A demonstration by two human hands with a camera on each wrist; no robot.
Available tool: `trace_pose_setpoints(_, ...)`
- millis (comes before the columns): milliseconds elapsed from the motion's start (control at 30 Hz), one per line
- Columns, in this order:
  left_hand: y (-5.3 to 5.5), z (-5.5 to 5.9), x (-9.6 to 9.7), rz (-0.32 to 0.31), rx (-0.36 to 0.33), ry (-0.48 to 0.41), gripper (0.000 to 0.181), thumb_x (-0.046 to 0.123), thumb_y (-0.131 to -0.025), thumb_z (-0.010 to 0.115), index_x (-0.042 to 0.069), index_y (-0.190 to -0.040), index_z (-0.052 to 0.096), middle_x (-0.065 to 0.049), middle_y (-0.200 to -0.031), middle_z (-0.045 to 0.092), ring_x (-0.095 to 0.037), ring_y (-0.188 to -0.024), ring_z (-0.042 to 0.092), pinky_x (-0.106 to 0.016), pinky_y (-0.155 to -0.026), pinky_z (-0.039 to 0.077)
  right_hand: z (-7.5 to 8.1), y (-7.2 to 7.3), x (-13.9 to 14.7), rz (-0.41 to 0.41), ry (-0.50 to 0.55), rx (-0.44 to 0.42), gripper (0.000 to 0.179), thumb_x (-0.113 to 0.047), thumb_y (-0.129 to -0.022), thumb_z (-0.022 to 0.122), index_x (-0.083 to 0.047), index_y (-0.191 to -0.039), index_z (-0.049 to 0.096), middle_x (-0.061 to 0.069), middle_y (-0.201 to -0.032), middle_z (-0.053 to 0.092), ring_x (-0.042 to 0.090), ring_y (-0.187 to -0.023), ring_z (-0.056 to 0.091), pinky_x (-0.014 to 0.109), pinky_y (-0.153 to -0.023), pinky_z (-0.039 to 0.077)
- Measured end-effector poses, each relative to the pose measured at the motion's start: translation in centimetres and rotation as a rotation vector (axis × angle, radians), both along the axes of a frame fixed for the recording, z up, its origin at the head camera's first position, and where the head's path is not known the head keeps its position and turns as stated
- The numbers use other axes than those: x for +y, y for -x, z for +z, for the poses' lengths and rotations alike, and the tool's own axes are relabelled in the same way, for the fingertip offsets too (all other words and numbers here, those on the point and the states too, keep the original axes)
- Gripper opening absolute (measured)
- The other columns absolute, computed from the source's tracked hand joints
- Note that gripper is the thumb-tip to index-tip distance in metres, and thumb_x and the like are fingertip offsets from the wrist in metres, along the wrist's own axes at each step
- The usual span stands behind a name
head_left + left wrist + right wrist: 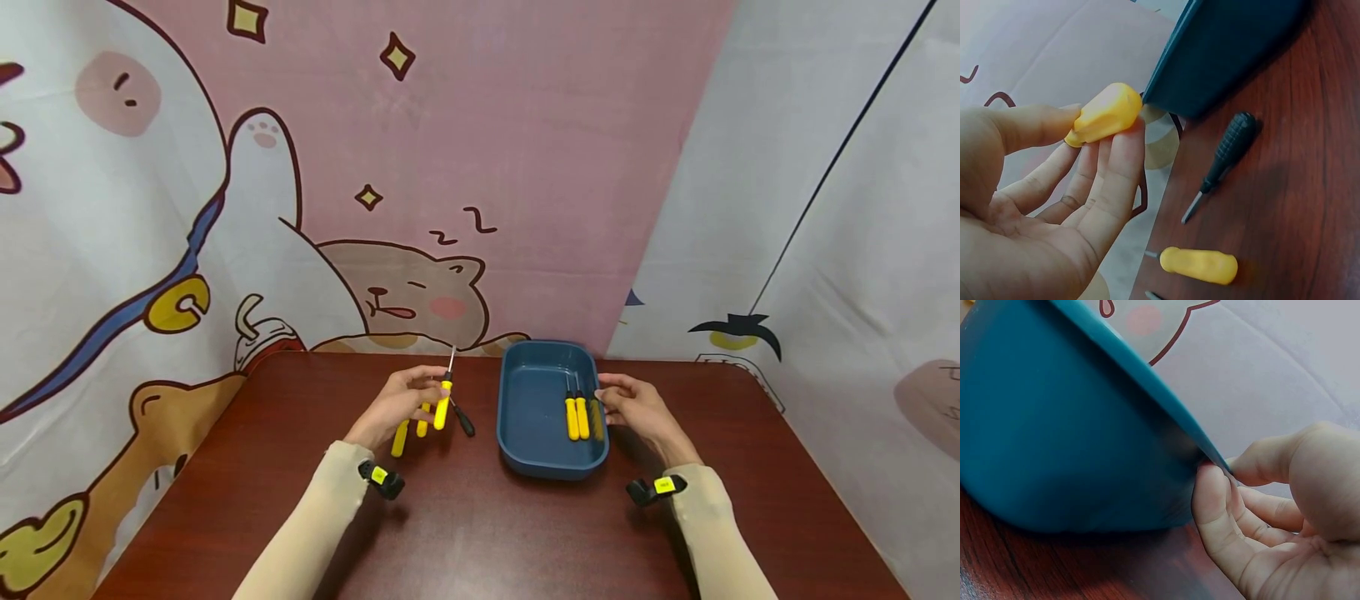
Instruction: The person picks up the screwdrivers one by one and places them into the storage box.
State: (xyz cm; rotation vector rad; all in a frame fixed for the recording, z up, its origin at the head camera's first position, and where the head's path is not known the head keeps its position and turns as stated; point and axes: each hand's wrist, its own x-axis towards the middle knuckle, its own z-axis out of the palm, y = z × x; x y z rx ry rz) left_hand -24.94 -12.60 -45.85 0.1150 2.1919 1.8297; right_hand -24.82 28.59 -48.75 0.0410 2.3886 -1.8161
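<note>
Between thumb and fingers, my left hand (405, 402) pinches a screwdriver (443, 406) with a yellow handle, its metal shaft pointing up and away; the handle (1110, 112) shows close up in the left wrist view. Below that hand lie two more yellow-handled screwdrivers, one (401, 438) partly covered by it, and a screwdriver with a black handle (1235, 144). My right hand (641, 412) pinches the right rim of a blue plastic bin (1085, 437), thumb inside the rim and fingers outside. Inside the bin, two yellow-handled screwdrivers (577, 418) lie side by side along its right wall.
The dark red-brown wooden table (510, 542) carries everything. Behind its far edge hangs a cloth backdrop (570, 167) with cartoon animals, close to the back of the bin. A black band with a yellow label (382, 477) sits on each wrist.
</note>
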Motion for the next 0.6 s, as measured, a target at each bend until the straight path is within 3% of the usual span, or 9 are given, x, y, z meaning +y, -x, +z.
trace_pose_setpoints(400, 0.3, 1.1, 2.0, -0.025, 0.009, 0.004, 0.044, 0.014, -0.095, 0.073, 0.013, -0.137, 0.063, -0.015, -0.120, 0.067, -0.031, -0.098, 0.070, -0.040, -0.076, 0.064, 0.1, 0.0, 0.0, -0.001, -0.007, 0.000, 0.050, -0.013, -0.102, 0.059, 0.001, -0.149, 0.047, 0.021, -0.112, 0.067, 0.017, -0.079, 0.064, 0.027, -0.070, 0.061)
trace_pose_setpoints(600, 0.5, 1.7, 3.1, -0.049, 0.022, 0.019, 0.046, 0.015, -0.093, 0.075, 0.013, -0.138, 0.063, -0.015, -0.118, 0.068, -0.023, -0.091, 0.071, -0.038, -0.075, 0.064, 0.2, -0.1, 0.1, 0.005, -0.003, 0.003, 0.050, -0.014, -0.102, 0.060, 0.000, -0.149, 0.047, 0.022, -0.114, 0.067, 0.016, -0.079, 0.064, 0.026, -0.070, 0.061)
